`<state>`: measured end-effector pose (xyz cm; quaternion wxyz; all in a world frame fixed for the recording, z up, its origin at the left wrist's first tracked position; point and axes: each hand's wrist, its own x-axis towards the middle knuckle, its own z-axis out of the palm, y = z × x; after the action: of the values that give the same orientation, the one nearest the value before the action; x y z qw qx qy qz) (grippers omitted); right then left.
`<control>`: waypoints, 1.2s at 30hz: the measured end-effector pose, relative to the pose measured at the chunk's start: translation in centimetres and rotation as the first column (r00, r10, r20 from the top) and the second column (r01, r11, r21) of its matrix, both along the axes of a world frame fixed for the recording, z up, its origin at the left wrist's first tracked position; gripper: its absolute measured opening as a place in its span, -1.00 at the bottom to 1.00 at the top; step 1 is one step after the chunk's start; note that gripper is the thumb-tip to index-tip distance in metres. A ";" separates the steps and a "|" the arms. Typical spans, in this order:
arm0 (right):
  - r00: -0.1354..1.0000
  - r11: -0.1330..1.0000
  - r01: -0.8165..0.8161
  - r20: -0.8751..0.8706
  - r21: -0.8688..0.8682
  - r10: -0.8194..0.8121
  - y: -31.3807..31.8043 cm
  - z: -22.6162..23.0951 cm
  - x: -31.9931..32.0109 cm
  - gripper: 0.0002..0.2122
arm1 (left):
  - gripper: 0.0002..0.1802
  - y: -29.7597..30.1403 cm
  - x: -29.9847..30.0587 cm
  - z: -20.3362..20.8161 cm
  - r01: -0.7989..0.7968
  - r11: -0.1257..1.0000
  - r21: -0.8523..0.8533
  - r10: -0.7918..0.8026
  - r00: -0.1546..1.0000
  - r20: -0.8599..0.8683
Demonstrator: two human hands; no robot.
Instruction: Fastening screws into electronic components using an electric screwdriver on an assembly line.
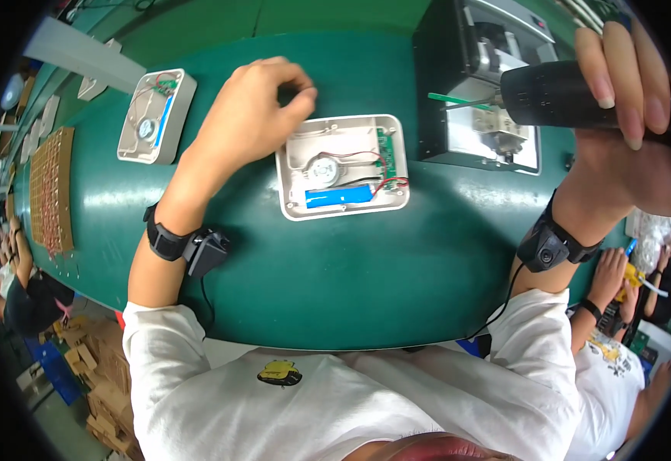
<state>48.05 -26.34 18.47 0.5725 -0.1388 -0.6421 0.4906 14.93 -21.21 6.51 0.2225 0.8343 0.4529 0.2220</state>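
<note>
My right hand (631, 84) is wrapped around a black electric screwdriver (554, 94), held sideways at the far right. Its bit points left, in front of a screw feeder (435, 127) with a dark case. My left hand (262, 107) is curled above the far left corner of a white plastic housing (283, 188), thumb and forefinger drawn together. Whether anything is between them is hidden. Inside the housing, which lies with its inner side up, are a round speaker (324, 172), a blue battery (338, 196), a green circuit board (386, 157) and thin wires.
On the green table (335, 276), a similar housing (126, 142) stands at the left. A brown grid board (53, 188) with small reddish parts lies farther left. Cardboard (109, 384) is piled on the floor. At the right, a co-worker's hand (608, 273) is near a yellow tool (632, 283).
</note>
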 end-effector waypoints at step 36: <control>0.940 0.999 -0.049 0.337 -0.014 0.051 -5.0 1.5 0.1 -0.79 | -0.52 -10.2 4.3 0.9 0.450 0.887 0.105 -0.424 0.882 -0.206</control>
<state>48.17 -31.36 19.98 0.4411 -0.2059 -0.7327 0.4757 19.20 -31.41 7.37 0.1625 0.9456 0.2528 0.1244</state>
